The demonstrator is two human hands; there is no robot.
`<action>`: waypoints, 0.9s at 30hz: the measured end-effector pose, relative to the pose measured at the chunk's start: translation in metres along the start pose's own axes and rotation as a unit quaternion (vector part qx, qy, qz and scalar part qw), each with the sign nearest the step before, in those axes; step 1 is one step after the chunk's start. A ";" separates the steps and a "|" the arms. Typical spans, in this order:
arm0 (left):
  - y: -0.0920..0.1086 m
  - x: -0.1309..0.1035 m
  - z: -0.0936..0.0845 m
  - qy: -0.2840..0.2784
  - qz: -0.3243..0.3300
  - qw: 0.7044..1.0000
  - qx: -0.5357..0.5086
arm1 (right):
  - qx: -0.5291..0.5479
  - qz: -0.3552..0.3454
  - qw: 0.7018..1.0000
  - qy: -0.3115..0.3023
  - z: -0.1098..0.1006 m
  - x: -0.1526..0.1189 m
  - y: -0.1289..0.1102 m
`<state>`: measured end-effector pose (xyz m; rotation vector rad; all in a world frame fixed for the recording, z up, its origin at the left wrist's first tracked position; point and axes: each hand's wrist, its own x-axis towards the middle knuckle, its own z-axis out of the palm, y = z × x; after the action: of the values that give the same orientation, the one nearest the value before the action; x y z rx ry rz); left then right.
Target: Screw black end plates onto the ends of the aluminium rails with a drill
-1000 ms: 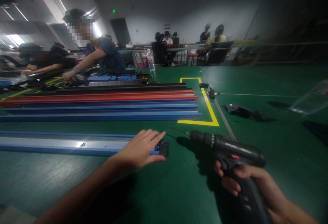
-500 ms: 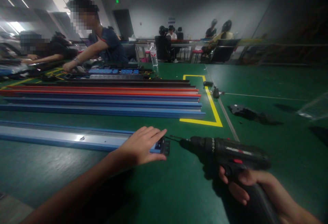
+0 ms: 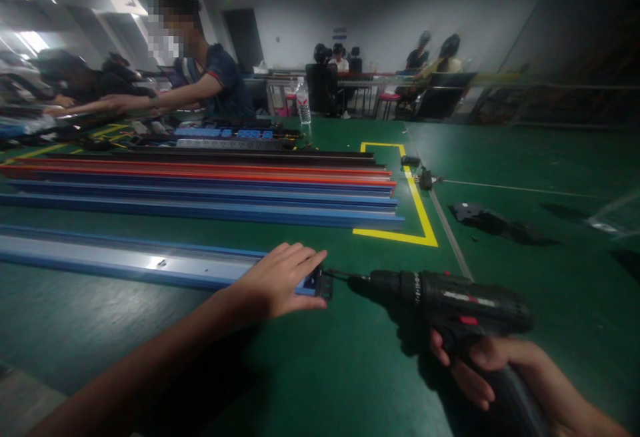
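Observation:
A long blue-edged metal channel [image 3: 130, 261] lies across the green table, with a black end cap [image 3: 324, 283] at its right end. My left hand [image 3: 280, 277] grips that end from above, thumb on the near side and fingers over the far side. In my right hand [image 3: 480, 363] is a black cordless drill [image 3: 450, 297] with red accents, held by its handle. Its long thin bit [image 3: 345, 274] points left, the tip at the end cap; whether it sits in a screw is too small to tell.
Beyond the channel lie several blue, red and black channels [image 3: 210, 190] in a row. Yellow tape [image 3: 425, 220] marks the green table [image 3: 320, 383]. Small black parts [image 3: 425, 179] and a dark object [image 3: 490, 220] lie right. A water bottle [image 3: 303, 105] and a co-worker [image 3: 215, 83] are behind.
The drill's bit has come level with the end cap, its tip now closer to it. My left hand keeps its grip. The co-worker's arm has reached farther left.

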<state>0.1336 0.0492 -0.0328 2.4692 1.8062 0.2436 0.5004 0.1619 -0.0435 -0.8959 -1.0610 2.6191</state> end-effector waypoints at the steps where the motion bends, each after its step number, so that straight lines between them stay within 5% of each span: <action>1: 0.001 0.000 -0.001 -0.003 0.000 1.000 0.001 | 0.001 -0.001 1.000 -0.002 0.000 0.000 0.000; 27: 0.016 -0.008 -0.002 0.044 0.029 0.998 -0.046 | -0.020 0.010 1.000 0.012 0.003 -0.005 -0.017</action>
<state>0.1461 0.0361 -0.0295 2.4858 1.7144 0.4358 0.5020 0.1706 -0.0279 -0.9492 -1.1068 2.6047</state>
